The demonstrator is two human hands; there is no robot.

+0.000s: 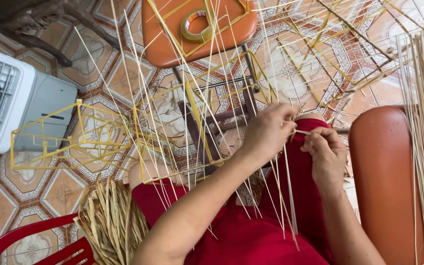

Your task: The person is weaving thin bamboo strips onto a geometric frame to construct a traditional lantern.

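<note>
Stools of orange moulded plastic stand on the patterned tile floor [280, 73], two in our count: one [192, 29] well beyond our hands carrying a single roll of tape [196, 25], one [386, 181] just right of them. Nearer, left of our left hand [266, 135], one yellow strip frame [69, 140] lies finished. Both hands meet over our red-clad knee, the right hand [326, 152] pinching thin pale bamboo strips [271, 191] so they stay braced, the left closed around them.
</note>
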